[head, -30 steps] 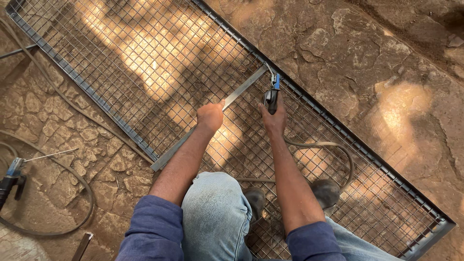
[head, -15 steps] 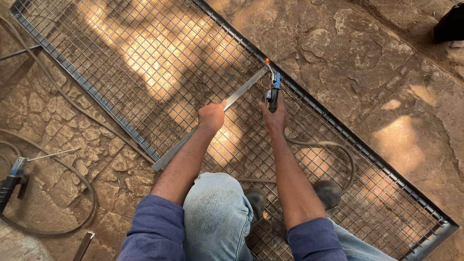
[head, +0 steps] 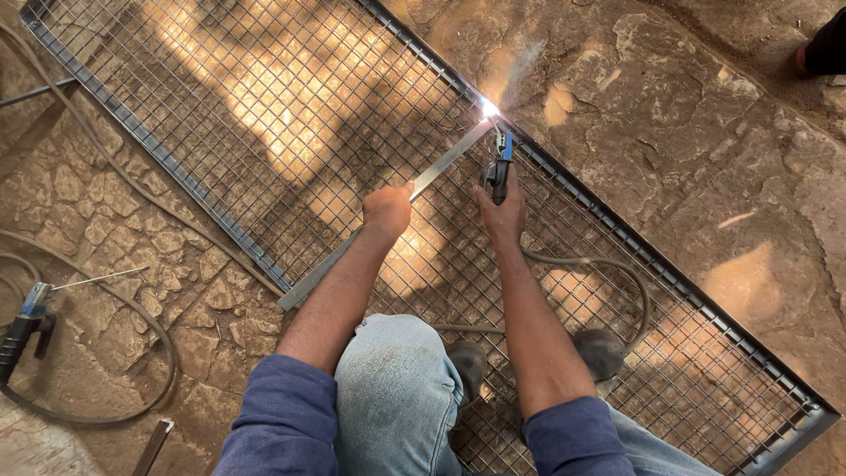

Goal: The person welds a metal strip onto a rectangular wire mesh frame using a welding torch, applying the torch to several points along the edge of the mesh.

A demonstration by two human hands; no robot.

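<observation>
The flat steel bar (head: 388,222) lies across the wire-mesh panel (head: 264,115), its long axis running from the near-left frame rail up and right to the far rail, where a bright welding arc (head: 487,109) burns at its tip. The left hand (head: 388,210) is clenched on the bar's middle. The right hand (head: 500,211) grips the blue electrode holder (head: 499,167), pointed up at the arc. A second holder (head: 26,322) lies on the stone floor (head: 687,132), well to the left.
</observation>
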